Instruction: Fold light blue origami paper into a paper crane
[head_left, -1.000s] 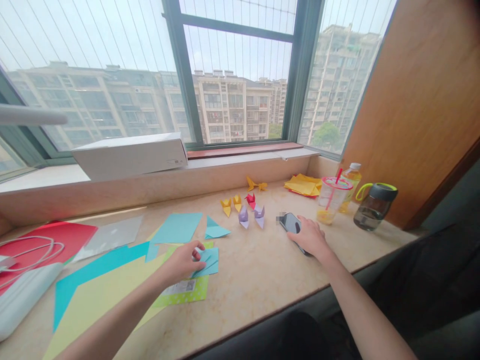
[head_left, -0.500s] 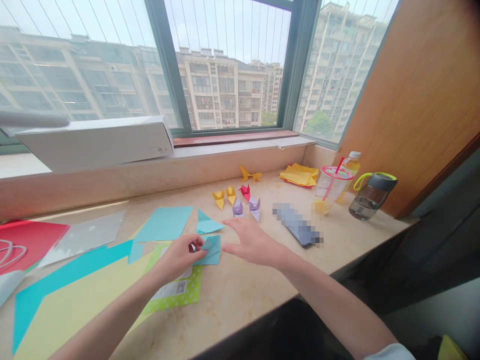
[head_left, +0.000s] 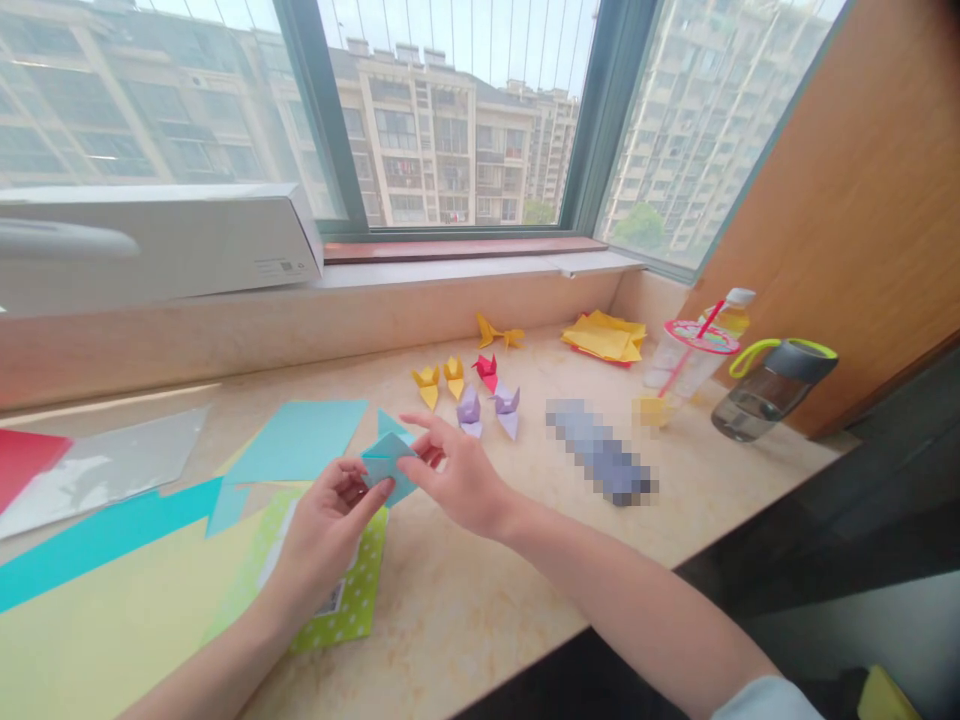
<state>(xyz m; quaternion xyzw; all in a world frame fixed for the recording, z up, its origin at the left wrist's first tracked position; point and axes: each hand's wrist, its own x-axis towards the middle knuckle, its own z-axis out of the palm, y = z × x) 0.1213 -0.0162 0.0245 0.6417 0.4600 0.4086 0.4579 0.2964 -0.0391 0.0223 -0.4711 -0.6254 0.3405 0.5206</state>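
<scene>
- The left hand (head_left: pixel 322 530) and the right hand (head_left: pixel 461 475) both pinch a small folded blue paper (head_left: pixel 388 463), fingers closed on its edges, lifted just above the worktop (head_left: pixel 487 590).
- Under the left hand lies a green dotted sheet (head_left: pixel 352 600), with a blue sheet (head_left: pixel 300 440) beyond it.
- Farther back stand little paper figures, yellow (head_left: pixel 427 385) and purple (head_left: pixel 469 408).
- Well to the right stand a straw cup (head_left: pixel 686 360) and a water bottle (head_left: pixel 765 395).

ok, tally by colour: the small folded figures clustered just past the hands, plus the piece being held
Yellow figures: 2
Red figure: 1
Purple figures: 2
Blue folded piece, held by left hand and right hand: 1
Total: 6
</scene>
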